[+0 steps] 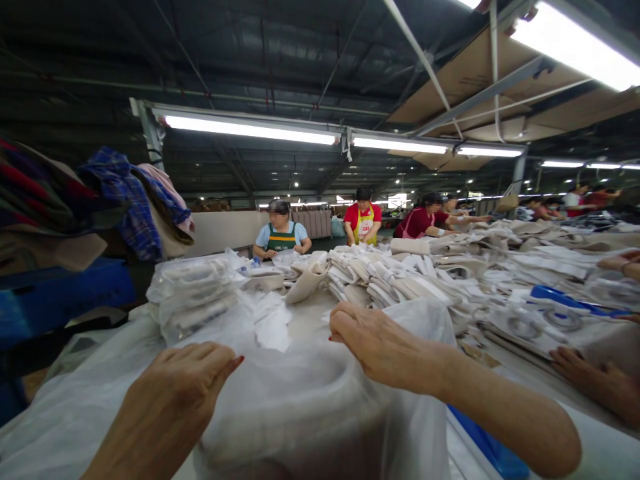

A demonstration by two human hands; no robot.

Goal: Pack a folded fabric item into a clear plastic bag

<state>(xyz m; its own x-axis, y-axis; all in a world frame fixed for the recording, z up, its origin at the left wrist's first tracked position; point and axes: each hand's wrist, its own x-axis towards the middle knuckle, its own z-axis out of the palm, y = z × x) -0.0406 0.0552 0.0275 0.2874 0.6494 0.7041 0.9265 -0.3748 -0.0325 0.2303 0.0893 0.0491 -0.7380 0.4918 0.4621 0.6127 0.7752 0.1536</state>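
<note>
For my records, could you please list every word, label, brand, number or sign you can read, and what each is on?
"OMLUN", or close to it, on the green apron; letters small, reading uncertain.
Red marking on the yellow apron: too small and blurred to read.
No other text is readable.

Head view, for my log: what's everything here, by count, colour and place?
Plastic bag: one, translucent, front centre
Piece under plastic: one, beige, front centre
Wrapped stack: one, whitish, left of centre
Flat pieces: many, beige and white, heaped midway
Unclear items: two, blue, right
Garments: several, multicoloured, left
Boxes: count unclear, blue, far left
Lamps: several, white, overhead
Cardboard sheets: several, brown, upper right
Co-workers: several, mixed colours, beyond and right
Left hand: one, red nail, lower left
Right hand: one, red nail, centre right
</note>
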